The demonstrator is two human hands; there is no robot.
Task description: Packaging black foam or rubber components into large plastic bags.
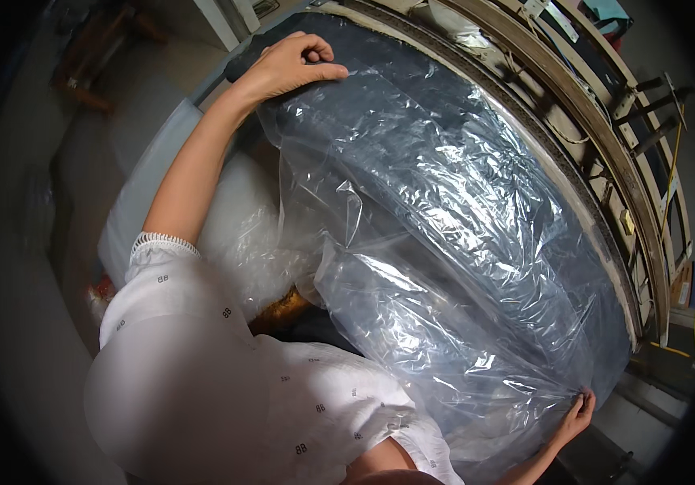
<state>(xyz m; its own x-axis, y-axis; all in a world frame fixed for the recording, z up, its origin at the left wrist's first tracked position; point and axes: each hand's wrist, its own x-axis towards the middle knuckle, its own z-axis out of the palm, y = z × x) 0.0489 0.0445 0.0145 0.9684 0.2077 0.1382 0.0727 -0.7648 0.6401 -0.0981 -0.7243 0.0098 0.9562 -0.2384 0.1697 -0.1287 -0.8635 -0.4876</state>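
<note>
A wide, wrinkled clear plastic sheet [477, 218] is spread over a long dark surface [355, 40] with a curved outline in this view. At the far left corner my left hand [295, 65] rests over the dark surface, its fingers curled and its thumb stretched along the top. Whatever lies under those fingers is hidden. Down at the near right, my right hand [580, 414] pinches the edge of the plastic sheet, and creases run together toward it. The sheet's loose near side hangs in folds in front of my body.
Along the far side runs a machine frame [606, 153] with curved rails, metal bars and wires. A yellow cord [674, 166] hangs at the right. More pale, cloudy plastic [238, 218] is bunched beneath my left arm. A blurred wooden stool-like thing [97, 56] stands at the far left.
</note>
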